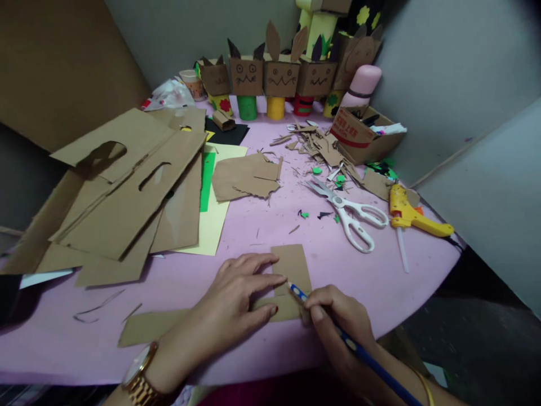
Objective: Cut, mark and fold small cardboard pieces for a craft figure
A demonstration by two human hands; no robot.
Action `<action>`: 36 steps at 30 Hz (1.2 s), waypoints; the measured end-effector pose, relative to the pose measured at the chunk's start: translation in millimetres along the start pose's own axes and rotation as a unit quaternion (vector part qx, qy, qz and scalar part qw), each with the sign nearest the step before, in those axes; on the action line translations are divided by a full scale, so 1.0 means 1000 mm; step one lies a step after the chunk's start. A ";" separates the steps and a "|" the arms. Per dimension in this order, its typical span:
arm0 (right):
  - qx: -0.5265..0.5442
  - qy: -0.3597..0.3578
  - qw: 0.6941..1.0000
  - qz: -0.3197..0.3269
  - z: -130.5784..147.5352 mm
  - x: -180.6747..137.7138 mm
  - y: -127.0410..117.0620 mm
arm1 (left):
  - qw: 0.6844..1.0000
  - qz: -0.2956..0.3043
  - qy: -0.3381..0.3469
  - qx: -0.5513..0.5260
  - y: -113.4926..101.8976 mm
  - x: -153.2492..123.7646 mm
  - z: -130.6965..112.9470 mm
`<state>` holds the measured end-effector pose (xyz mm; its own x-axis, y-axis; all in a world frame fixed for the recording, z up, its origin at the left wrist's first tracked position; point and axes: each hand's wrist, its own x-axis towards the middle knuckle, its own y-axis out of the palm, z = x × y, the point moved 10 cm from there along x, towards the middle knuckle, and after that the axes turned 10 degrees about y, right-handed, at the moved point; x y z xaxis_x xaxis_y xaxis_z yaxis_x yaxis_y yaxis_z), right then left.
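Note:
My right hand (342,318) grips a blue pencil (357,347) with pale round spots, its tip down at a small cardboard piece (293,262). Fingers spread, my left hand (243,293) rests flat over that piece's left edge and over a long cardboard strip (154,326) running beneath the wrist. The small piece meets the strip's right end; whether they are joined or only overlap I cannot tell. A gold watch is on my left wrist.
White scissors (344,211) lie blades apart at right, beside a yellow glue gun (416,214). Cardboard sheets (122,192) pile up at left. Cardboard animal figures (281,76) line the back, near a scrap heap (319,144), a small box (363,135) and a pink bottle (364,82).

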<state>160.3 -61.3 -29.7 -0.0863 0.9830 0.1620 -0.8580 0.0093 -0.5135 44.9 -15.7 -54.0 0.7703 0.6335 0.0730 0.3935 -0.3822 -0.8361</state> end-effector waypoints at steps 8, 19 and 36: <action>0.122 0.082 0.974 -0.174 -0.029 -0.005 -0.023 | 0.999 -0.025 0.005 -0.022 -0.005 -0.002 -0.002; -0.107 -0.004 0.994 0.029 -0.015 0.054 -0.011 | 0.997 -0.065 -0.024 -0.016 -0.010 -0.015 0.003; 0.087 0.052 0.995 -0.024 -0.040 0.054 -0.017 | 0.982 -0.180 -0.024 -0.056 -0.026 -0.024 0.000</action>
<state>190.3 -1.5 -45.7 0.0010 0.9959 0.0905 -0.9354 0.0329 -0.3520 16.2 -20.5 -34.1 0.5473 0.7711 0.3254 0.6911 -0.1971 -0.6954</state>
